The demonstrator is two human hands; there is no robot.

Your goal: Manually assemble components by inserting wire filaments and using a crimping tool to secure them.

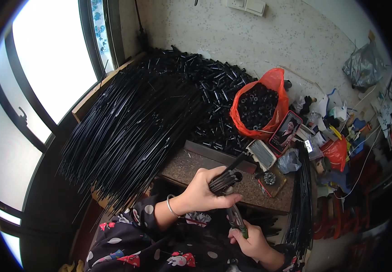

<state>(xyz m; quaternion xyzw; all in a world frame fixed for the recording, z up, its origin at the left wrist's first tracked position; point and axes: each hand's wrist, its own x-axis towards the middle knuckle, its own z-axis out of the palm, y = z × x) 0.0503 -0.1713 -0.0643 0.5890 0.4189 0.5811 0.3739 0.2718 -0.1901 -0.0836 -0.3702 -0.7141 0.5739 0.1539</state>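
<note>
My left hand point(207, 190) is wrapped round a bundle of thin black rods point(223, 182) with a black tubular piece among them, and its thumb points to the right. Just below it, my right hand point(251, 242) grips pliers point(236, 217) with a green handle. The pliers' jaws reach up to the underside of the bundle; whether they touch it I cannot tell. Both hands are in front of the brown speckled table point(184, 170). On it, a small round toothed metal part point(269, 178) lies on a red-rimmed flat tray point(276, 188), near a pale box of thin metal pins point(262, 154).
Long black rods point(123, 122) fan out over the left side. Behind them lies a heap of short black tubes point(223, 86). A red plastic bag point(275, 78) holds black ring parts. A phone point(286, 131) leans beside it. More black rods point(299, 204) hang at right.
</note>
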